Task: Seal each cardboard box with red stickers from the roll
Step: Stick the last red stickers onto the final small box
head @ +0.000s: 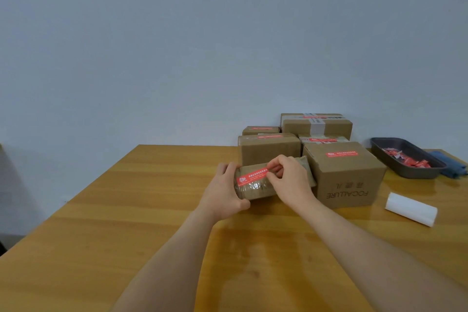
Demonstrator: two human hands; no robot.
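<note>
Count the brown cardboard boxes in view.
6: a small brown cardboard box in both hands, a large one at its right, four stacked behind. More may be hidden.

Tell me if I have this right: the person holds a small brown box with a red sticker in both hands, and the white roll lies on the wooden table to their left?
Not quite. The white roll lies to their right, as the head view shows. The rest stands: left hand and right hand hold the small brown box with the red sticker, above the wooden table.
</note>
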